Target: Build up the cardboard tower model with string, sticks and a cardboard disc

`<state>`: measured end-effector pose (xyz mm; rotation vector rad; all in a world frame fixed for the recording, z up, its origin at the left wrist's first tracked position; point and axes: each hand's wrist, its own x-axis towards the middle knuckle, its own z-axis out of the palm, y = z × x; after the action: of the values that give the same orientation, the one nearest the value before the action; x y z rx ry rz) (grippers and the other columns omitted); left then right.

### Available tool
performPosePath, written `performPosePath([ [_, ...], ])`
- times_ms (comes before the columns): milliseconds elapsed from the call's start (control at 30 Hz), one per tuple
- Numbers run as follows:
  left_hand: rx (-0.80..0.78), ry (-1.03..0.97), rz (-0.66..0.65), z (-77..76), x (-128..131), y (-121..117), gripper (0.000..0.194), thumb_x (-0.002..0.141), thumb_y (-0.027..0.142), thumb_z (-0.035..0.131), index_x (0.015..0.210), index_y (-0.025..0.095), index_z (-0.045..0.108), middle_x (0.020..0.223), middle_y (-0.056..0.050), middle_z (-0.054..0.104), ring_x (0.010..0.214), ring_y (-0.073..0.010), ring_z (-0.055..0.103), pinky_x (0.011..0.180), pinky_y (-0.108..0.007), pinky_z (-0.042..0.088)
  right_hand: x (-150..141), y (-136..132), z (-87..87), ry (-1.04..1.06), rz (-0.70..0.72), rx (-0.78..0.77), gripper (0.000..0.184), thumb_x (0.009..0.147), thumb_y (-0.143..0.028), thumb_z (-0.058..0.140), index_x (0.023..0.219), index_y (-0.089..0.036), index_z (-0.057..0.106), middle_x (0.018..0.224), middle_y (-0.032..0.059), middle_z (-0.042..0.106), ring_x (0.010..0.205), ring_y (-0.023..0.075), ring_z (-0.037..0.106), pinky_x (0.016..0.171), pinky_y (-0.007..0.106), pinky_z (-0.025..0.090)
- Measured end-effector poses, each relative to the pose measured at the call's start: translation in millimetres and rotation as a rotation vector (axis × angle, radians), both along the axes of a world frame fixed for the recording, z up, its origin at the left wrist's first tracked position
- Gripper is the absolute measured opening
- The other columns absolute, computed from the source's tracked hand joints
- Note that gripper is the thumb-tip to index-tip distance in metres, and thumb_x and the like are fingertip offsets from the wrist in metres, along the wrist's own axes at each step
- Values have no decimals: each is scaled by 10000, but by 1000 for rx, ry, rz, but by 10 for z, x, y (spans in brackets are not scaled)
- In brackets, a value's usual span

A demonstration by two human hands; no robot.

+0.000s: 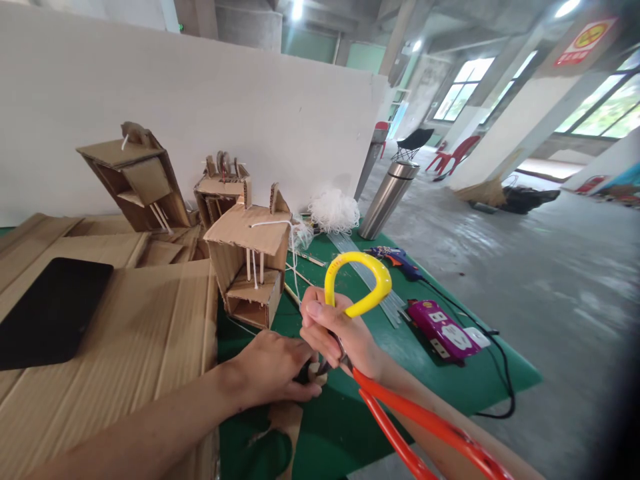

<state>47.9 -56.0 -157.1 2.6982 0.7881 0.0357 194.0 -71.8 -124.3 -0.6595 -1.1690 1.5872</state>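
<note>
My right hand point(363, 340) is wrapped round scissors point(384, 287) near their pivot. One loop handle is yellow and rises above the fist. The red handle runs down towards the lower right edge, close to the camera. The dark blades point left, partly hidden by my fingers. My left hand point(273, 365), palm down, pinches a small piece of cardboard point(319, 376) at the blades. I cannot tell whether the blades are cutting into it. Below my left hand a curved cardboard scrap point(290, 427) lies on the green tabletop point(345, 427).
A small cardboard box model point(245, 230) with white sticks and string stands ahead, two more behind it. Cardboard sheets point(170, 320) and a black tablet-like slab point(55, 313) lie left. Rightward are a steel flask point(389, 200), glue gun point(400, 260) and purple power strip point(440, 330).
</note>
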Motion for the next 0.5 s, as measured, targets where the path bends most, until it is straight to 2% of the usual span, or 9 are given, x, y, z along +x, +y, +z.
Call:
performPosePath([
  [100,-10,-1,2,34,-8,-1,217,842,418,670,881,209,624,770,21,697,712,-200,686,614,-259,487,-2,-1,4,-3,6,0,279,885,-381,608,694,-197,521,360,-138,342,276,35,221,316,184,144],
  [367,-38,-44,-41,70,-21,-28,77,791,280,659,842,242,615,739,63,692,681,-166,675,599,-231,464,9,8,-1,0,12,-10,292,879,-401,608,688,-201,513,357,-137,338,280,35,221,316,172,169],
  [500,-36,-30,-11,29,-14,-11,137,826,356,675,844,230,625,732,46,694,673,-180,681,604,-245,471,2,10,5,3,19,-3,275,889,-379,604,701,-195,524,363,-135,347,286,32,226,322,167,176],
])
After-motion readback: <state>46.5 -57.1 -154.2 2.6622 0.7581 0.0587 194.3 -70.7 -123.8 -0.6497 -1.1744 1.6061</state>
